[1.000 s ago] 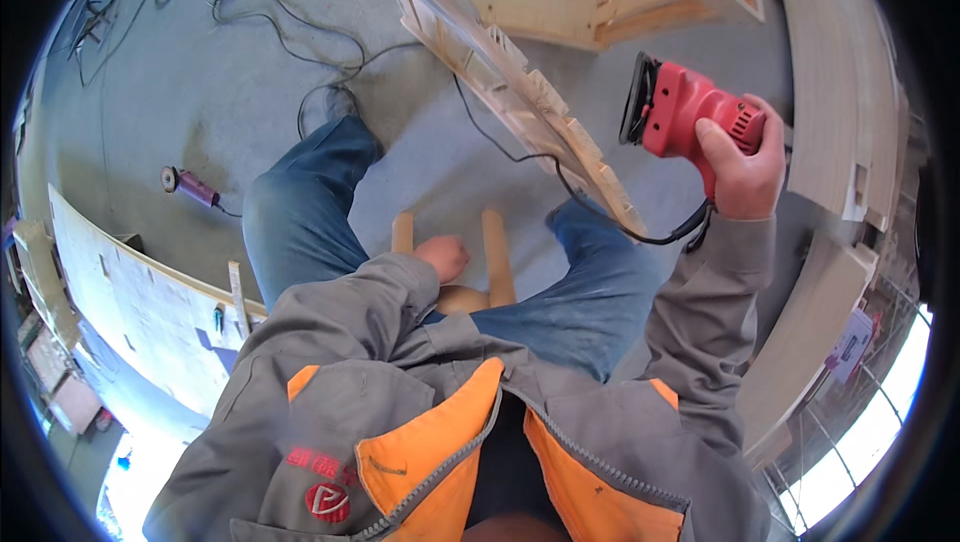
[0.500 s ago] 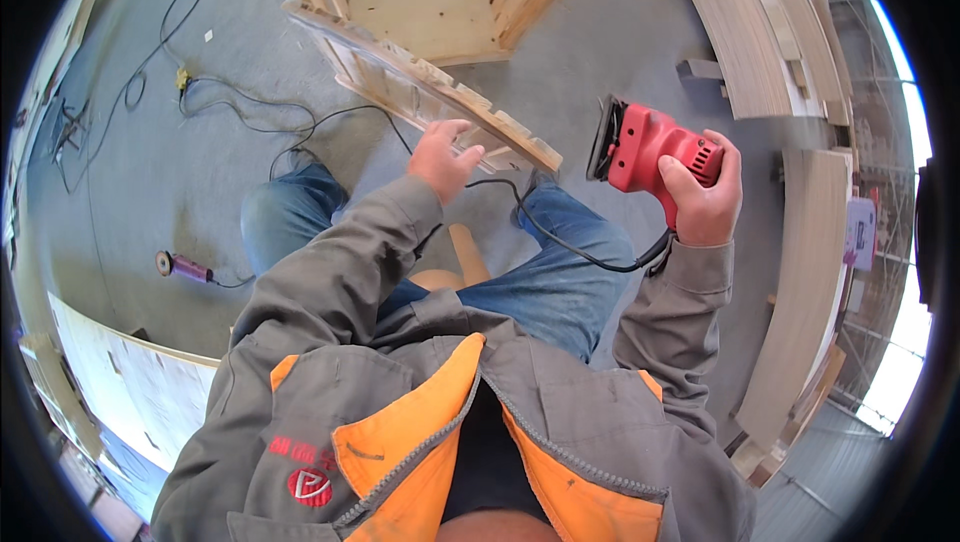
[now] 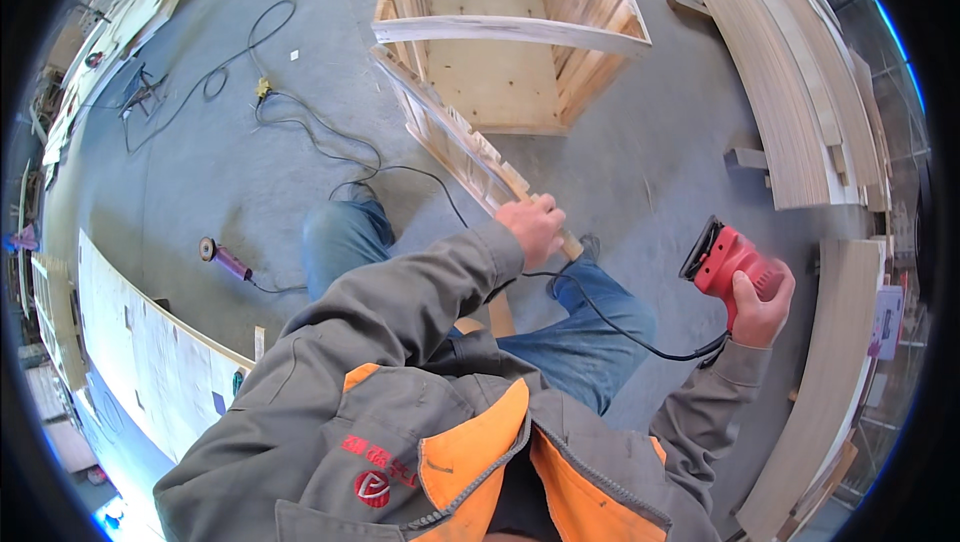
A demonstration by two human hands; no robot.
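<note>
My right hand (image 3: 764, 304) is closed round the body of a red electric sander (image 3: 725, 260), held up off to the right with its flat dark pad facing left. A black cord (image 3: 650, 343) runs from the sander's end across my right leg. In the middle, my left hand (image 3: 532, 228) has its fingers wrapped over the near end of a slatted wooden panel (image 3: 466, 136). This panel stands on edge and slants away from me to the near left corner of a large open wooden crate (image 3: 497, 62). My left fingertips are partly hidden.
A purple angle grinder (image 3: 226, 259) lies on the floor at left. Black cable with a yellow connector (image 3: 263, 90) loops across the concrete behind it. Stacked wooden boards (image 3: 775, 92) line the right side, and a pale curved sheet (image 3: 150, 342) stands at lower left.
My left hand has gone from open beside the panel to closed on its near end. The view has shifted, so the crate shows more fully. The sander stays in my right hand.
</note>
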